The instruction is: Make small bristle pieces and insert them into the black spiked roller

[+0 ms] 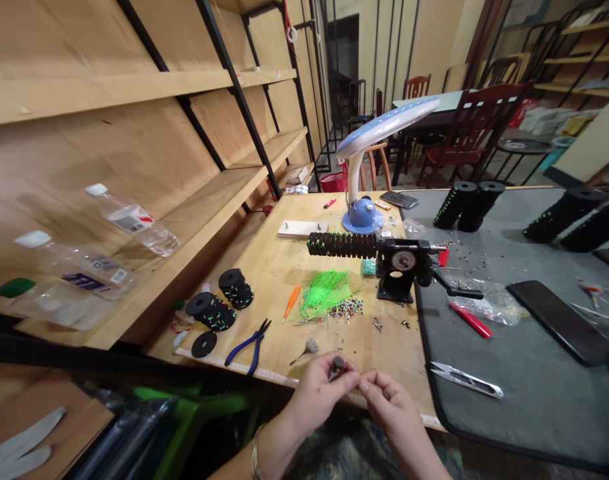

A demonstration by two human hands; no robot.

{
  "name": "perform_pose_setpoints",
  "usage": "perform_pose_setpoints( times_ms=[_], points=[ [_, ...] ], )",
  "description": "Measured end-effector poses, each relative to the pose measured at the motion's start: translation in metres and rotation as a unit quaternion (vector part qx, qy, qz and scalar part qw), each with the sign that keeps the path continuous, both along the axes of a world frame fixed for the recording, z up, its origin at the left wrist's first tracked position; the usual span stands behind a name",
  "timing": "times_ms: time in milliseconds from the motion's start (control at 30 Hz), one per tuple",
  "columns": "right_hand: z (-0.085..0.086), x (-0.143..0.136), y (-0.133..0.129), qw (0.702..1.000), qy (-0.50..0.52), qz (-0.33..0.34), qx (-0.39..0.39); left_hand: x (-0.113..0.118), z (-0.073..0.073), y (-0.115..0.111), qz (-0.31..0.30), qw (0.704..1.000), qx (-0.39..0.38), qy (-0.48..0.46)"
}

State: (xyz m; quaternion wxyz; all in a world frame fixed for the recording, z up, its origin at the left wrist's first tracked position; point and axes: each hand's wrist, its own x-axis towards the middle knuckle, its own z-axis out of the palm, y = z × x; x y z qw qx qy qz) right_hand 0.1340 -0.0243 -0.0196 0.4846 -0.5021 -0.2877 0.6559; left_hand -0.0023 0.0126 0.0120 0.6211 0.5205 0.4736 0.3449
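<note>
Both hands meet at the front edge of the wooden table. My left hand (320, 392) is closed around a small dark round-ended piece (338, 364) whose kind I cannot make out. The fingers of my right hand (388, 400) are pinched together, touching the left fingertips; anything between them is too small to see. Just beyond lies a small greyish tufted piece with a thin stem (311, 345). Farther back are bright green thin strands (329, 290) and a pile of multicoloured beads (347, 308). Blue-handled pliers (249, 347) lie left of my hands.
A black hand-cranked winder (398, 270) carries a ridged dark roll (341, 245). Behind it stands a blue desk lamp (363, 213). Thread snips (467, 380), a red pen-like tool (471, 320) and a phone (559, 320) lie on the grey mat (484, 413). Black spools (204, 343) stand at left.
</note>
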Motion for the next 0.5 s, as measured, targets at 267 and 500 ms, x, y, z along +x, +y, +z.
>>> perform_pose_setpoints(
  times_ms=[267, 500],
  points=[
    [-0.002, 0.026, -0.007, 0.973, -0.201, 0.006, 0.114, -0.003, -0.001, -0.002, 0.025, 0.999, 0.029, 0.034],
    [0.019, 0.016, -0.010, 0.993, -0.049, 0.052, 0.090, -0.001, 0.009, -0.015, 0.038, 0.984, 0.131, 0.117]
  ],
)
